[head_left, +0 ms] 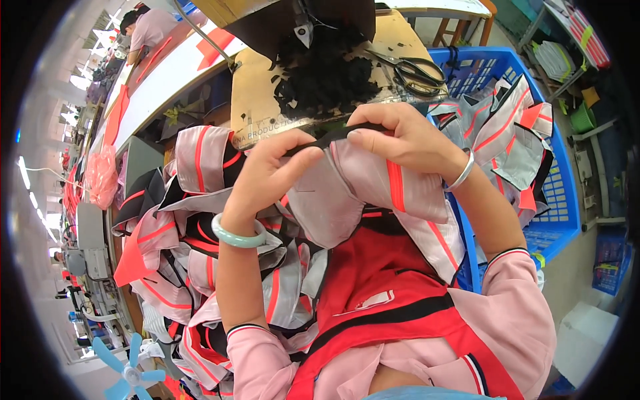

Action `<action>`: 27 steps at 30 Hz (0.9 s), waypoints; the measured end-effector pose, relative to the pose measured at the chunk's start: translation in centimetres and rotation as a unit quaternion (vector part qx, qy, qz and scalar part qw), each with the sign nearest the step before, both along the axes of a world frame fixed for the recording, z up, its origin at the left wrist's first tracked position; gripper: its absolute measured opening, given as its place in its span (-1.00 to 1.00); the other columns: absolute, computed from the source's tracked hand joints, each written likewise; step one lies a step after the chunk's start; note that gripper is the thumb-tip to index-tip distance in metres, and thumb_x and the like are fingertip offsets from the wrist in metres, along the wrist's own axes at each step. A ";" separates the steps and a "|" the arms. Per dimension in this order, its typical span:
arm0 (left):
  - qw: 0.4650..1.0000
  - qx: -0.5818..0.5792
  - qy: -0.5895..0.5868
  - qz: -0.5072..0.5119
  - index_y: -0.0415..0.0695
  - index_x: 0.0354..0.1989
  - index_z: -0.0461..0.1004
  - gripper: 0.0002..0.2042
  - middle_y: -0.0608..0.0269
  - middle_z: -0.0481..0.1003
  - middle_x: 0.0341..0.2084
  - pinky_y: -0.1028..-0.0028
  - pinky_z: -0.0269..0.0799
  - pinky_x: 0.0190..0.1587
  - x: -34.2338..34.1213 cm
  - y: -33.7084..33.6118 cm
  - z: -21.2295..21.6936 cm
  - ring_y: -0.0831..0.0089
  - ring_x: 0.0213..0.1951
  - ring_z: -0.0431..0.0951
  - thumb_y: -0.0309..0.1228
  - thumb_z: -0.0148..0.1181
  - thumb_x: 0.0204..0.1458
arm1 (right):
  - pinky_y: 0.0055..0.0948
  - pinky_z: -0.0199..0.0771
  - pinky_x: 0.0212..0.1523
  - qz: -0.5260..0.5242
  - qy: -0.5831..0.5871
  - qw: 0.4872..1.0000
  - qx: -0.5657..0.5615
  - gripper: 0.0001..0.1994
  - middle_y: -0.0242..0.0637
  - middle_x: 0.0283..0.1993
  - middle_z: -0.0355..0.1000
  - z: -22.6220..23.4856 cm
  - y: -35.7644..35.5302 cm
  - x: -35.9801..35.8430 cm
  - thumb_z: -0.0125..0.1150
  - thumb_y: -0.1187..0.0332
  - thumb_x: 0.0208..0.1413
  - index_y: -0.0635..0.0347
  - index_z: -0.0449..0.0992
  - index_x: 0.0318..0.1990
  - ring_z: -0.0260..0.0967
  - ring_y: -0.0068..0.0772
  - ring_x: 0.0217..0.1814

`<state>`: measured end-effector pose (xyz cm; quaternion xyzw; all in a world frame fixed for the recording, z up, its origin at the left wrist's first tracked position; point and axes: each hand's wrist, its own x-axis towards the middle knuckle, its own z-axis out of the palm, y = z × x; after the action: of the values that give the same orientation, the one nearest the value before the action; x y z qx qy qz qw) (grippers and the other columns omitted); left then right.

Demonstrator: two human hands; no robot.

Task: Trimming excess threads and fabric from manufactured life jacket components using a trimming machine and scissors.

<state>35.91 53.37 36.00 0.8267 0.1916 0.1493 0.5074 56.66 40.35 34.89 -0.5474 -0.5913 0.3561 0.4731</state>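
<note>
Both hands grip one sewn grey fabric piece with a coral stripe, which hangs down over my lap. Its black edge is stretched between them near the front of the machine bed. My left hand pinches that edge at the left, thumb on top. At the right, my right hand closes thumb and fingers on the same edge. Just beyond, a heap of black fabric scraps lies beneath the machine head. A pair of scissors with black handles rests right of the scraps.
Striped grey fabric pieces pile up at my left. More fill a blue plastic basket on my right. A long white table runs back at far left, where another person leans. A blue fan stands at lower left.
</note>
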 end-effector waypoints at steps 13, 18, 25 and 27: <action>0.998 0.005 -0.031 0.047 -0.28 -0.35 0.51 -0.79 0.45 0.41 -0.56 0.63 0.26 -0.38 3.6 4.5 2.3 0.69 -0.44 0.35 -0.33 0.20 0.09 | -0.59 0.34 -0.31 -0.037 0.061 0.997 0.006 -0.75 -0.45 -0.43 0.43 1.1 4.7 2.7 0.14 0.31 0.12 0.37 0.50 -0.22 0.29 -0.70 -0.35; 0.994 -0.035 -0.057 0.086 -0.28 -0.31 0.53 -0.76 0.49 0.42 -0.53 0.65 0.24 -0.38 4.9 7.1 1.4 0.72 -0.44 0.33 -0.31 0.20 0.09 | -0.60 0.32 -0.26 -0.077 0.095 0.992 0.015 -0.75 -0.45 -0.41 0.43 0.7 7.2 3.0 0.13 0.29 0.13 0.36 0.51 -0.23 0.28 -0.70 -0.31; 0.993 -0.061 -0.033 0.099 -0.28 -0.30 0.53 -0.76 0.51 0.41 -0.53 0.66 0.22 -0.39 6.5 9.8 -0.3 0.74 -0.43 0.30 -0.30 0.18 0.10 | -0.67 0.29 -0.28 -0.080 0.069 0.994 -0.029 -0.74 -0.52 -0.36 0.41 -0.7 10.1 4.7 0.14 0.25 0.16 0.32 0.50 -0.21 0.27 -0.75 -0.30; 0.993 -0.059 -0.025 0.102 -0.28 -0.30 0.54 -0.75 0.50 0.41 -0.53 0.66 0.22 -0.39 7.0 10.7 -0.6 0.74 -0.43 0.30 -0.29 0.19 0.10 | -0.67 0.29 -0.28 -0.081 0.074 0.993 -0.032 -0.73 -0.52 -0.36 0.41 -0.9 10.7 5.2 0.14 0.24 0.16 0.32 0.50 -0.22 0.27 -0.75 -0.30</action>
<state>42.95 64.04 35.41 0.7676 0.2707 0.2096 0.5418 61.87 51.07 33.95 -0.5804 -0.4970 0.3746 0.5251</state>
